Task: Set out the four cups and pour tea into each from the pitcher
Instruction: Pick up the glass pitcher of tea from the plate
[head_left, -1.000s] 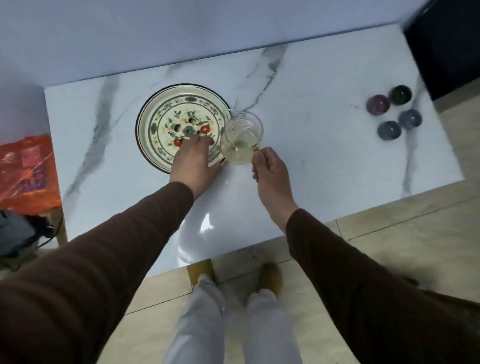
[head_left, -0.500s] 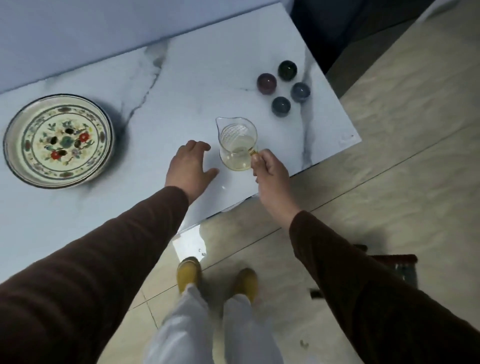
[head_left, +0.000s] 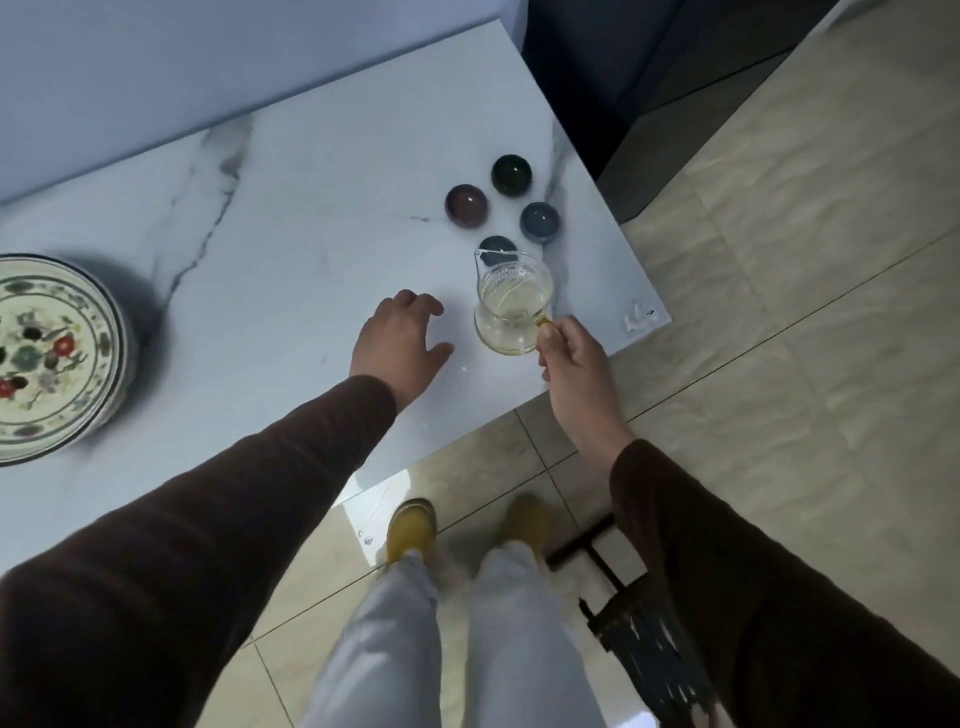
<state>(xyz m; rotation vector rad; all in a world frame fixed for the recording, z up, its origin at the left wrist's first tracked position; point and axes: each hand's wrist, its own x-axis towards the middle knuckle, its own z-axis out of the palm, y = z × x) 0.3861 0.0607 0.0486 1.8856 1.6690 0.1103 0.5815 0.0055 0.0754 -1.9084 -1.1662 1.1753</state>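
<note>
A clear glass pitcher (head_left: 511, 304) with pale yellow tea is near the table's right front corner, held by its handle in my right hand (head_left: 574, 364). Just beyond it stand small dark cups in a cluster: a maroon cup (head_left: 466, 206), a dark green cup (head_left: 511, 175), a blue-grey cup (head_left: 540, 222) and a grey cup (head_left: 497, 244) partly hidden behind the pitcher's spout. My left hand (head_left: 400, 345) hovers over the table left of the pitcher, fingers spread and holding nothing.
A floral patterned plate (head_left: 57, 358) sits at the left of the white marble table (head_left: 291, 249). The table's right edge and front corner are close to the cups. A dark stool (head_left: 623, 613) stands on the tiled floor by my legs.
My right hand has carried the pitcher rightward to just in front of the cups. My left hand left the plate and followed along. The view swung right.
</note>
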